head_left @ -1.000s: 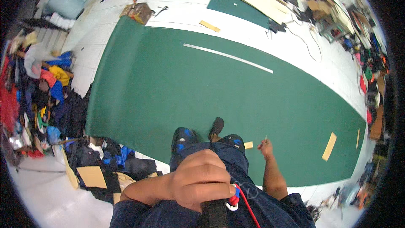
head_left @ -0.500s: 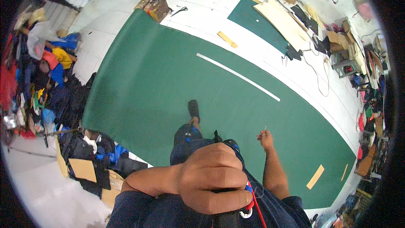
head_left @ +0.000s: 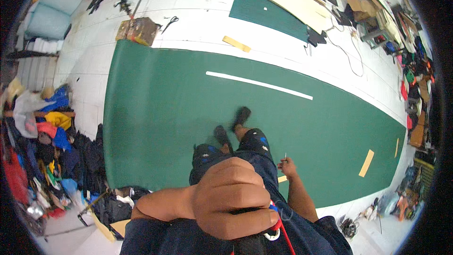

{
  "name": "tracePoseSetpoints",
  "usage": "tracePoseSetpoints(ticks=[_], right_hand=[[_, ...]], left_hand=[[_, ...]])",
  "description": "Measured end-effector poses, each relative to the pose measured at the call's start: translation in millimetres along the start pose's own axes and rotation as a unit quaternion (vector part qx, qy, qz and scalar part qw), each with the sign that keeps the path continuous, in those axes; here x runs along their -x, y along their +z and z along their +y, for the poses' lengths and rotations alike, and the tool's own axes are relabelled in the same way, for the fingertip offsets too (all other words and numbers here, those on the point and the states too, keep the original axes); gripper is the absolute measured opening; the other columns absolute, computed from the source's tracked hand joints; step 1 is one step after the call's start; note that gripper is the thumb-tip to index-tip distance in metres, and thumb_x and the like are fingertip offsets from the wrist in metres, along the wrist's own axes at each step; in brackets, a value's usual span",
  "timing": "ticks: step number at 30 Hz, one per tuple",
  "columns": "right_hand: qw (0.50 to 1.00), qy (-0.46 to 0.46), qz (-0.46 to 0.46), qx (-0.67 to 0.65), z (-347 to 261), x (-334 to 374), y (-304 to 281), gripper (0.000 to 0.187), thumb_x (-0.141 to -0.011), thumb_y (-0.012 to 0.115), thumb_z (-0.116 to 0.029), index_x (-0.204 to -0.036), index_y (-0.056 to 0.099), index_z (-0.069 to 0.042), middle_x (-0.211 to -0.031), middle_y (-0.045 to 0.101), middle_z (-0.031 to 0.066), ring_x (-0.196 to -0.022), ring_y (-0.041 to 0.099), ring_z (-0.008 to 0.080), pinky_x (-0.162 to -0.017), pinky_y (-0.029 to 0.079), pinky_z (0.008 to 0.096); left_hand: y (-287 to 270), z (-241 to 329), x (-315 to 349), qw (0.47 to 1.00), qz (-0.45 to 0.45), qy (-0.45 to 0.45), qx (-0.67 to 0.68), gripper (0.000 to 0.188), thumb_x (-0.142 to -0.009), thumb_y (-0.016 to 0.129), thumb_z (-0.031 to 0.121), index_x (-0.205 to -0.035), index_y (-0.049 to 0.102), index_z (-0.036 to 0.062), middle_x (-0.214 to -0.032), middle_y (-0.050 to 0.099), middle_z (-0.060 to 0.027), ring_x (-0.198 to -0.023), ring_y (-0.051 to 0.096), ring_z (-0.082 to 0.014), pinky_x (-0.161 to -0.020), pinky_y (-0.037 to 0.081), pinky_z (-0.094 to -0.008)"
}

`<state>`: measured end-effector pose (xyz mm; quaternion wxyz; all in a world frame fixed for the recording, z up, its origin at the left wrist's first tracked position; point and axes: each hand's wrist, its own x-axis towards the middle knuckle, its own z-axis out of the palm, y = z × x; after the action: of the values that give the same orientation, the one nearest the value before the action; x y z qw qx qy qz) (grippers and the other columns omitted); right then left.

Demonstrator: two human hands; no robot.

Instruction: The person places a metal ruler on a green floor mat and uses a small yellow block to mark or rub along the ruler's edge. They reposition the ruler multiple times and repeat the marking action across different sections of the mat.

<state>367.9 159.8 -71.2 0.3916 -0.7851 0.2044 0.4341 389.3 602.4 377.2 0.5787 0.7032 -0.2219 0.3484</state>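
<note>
My left hand [head_left: 231, 198] is large and close, held before my chest with its fingers curled into a fist. A red cord [head_left: 285, 236] and a white ring [head_left: 272, 237] come out beside its fingertips. What lies inside the fist is hidden. Lower down at the right, my right hand [head_left: 288, 167] pinches a thin, pen-like stick [head_left: 285, 156] pointing up. It hangs over a big dark green sheet [head_left: 155, 113] spread on the floor, on which I stand. A long white ruler [head_left: 259, 85] lies on the sheet, ahead of my feet.
Yellowish strips [head_left: 366, 163] lie on the sheet at the right; another strip [head_left: 236, 44] rests on the white tiles. Scissors [head_left: 170, 24] lie near a worn block [head_left: 138, 31] at the sheet's far left corner. Heaped cloth [head_left: 56, 127] lines the left. A smaller green sheet [head_left: 264, 12] lies beyond.
The view has shifted and turned, and both my feet now show, stepping on the sheet. My right hand has come closer to my body with the stick. The left fist stays before my chest.
</note>
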Motion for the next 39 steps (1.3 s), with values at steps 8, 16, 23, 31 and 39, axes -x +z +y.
tracePoseSetpoints(ticks=[8,16,23,31,39], right_hand=[[1.0,0.003,-0.017,-0.009,-104.1,-57.6,7.1,0.02,-0.1,0.044,-0.017,-0.113,0.052,-0.005,-0.091,0.07,0.0124,-0.076,0.068,0.0211,-0.063,0.05,0.0328],[0.985,-0.167,0.035,-0.011,-246.9,-156.9,-39.4,0.022,-0.101,0.045,-0.019,-0.115,0.052,-0.002,-0.09,0.069,0.0122,-0.078,0.067,0.021,-0.067,0.052,0.0336],[0.99,-0.126,0.058,-0.006,-301.7,-134.8,-15.9,0.023,-0.098,0.045,-0.014,-0.115,0.054,-0.001,-0.093,0.07,0.0141,-0.081,0.069,0.0217,-0.072,0.053,0.0351],[0.995,0.009,0.051,0.084,-224.8,-86.7,30.5,0.024,-0.094,0.048,-0.012,-0.113,0.057,-0.001,-0.091,0.07,0.0138,-0.078,0.068,0.0219,-0.071,0.053,0.0353],[0.988,-0.024,0.139,0.057,-228.4,-71.5,32.2,0.026,-0.092,0.047,-0.012,-0.112,0.057,0.001,-0.087,0.069,0.0148,-0.081,0.067,0.0238,-0.072,0.052,0.0378]], left_hand=[[-12.5,-87.3,-60.0,0.998,-0.031,-0.042,0.031,0.032,-0.075,0.074,0.016,-0.104,0.065,0.0055,-0.087,0.063,-0.0078,-0.075,0.061,-0.024,-0.063,0.05,-0.0351],[-35.5,-155.2,-83.5,0.981,-0.069,-0.17,0.07,0.034,-0.076,0.077,0.017,-0.105,0.065,0.0046,-0.095,0.067,-0.0111,-0.085,0.066,-0.0267,-0.072,0.053,-0.0377],[-71.4,-199.0,-31.4,0.916,-0.049,-0.382,0.11,0.029,-0.073,0.061,-0.014,-0.097,0.062,0.0028,-0.1,0.066,-0.0153,-0.099,0.066,-0.0301,-0.095,0.052,-0.0454],[-113.4,-221.9,-22.3,0.867,-0.236,-0.418,0.137,0.032,-0.075,0.073,-0.005,-0.107,0.069,0.0021,-0.114,0.069,-0.0143,-0.112,0.065,-0.0307,-0.104,0.046,-0.0449],[-110.1,-245.0,-26.9,0.81,-0.363,-0.442,0.131,0.044,-0.08,0.073,0.003,-0.123,0.065,0.0029,-0.13,0.064,-0.015,-0.125,0.058,-0.0283,-0.107,0.042,-0.0411]])
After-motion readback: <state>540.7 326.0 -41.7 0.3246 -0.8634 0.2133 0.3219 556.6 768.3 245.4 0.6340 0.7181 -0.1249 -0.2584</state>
